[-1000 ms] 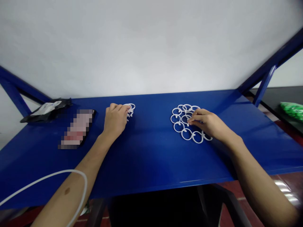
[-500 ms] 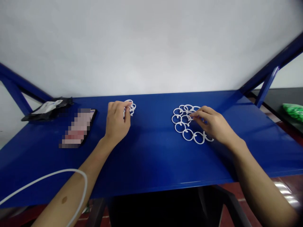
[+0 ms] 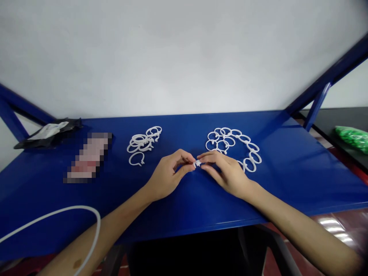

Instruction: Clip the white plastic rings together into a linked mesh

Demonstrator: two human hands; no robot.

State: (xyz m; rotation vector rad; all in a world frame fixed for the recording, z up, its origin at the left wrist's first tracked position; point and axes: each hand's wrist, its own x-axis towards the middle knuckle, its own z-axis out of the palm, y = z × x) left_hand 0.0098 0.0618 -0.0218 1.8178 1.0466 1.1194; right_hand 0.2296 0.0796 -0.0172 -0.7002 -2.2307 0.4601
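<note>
My left hand (image 3: 169,173) and my right hand (image 3: 225,170) meet over the middle of the blue table (image 3: 184,199). Both pinch one small white plastic ring piece (image 3: 197,163) between their fingertips. A pile of white rings (image 3: 144,143) lies to the left, beyond my left hand. A spread of several white rings (image 3: 230,143) lies to the right, partly behind my right hand.
A blurred flat object (image 3: 87,157) lies at the left. A black packet with a white label (image 3: 47,135) sits at the far left corner. A white cable (image 3: 57,218) loops at the lower left. Blue frame struts (image 3: 324,86) rise at the right; green items (image 3: 352,136) lie beyond.
Both hands left their ring piles and came together at the table's middle. They now pinch a white ring piece between them. The left pile lies uncovered.
</note>
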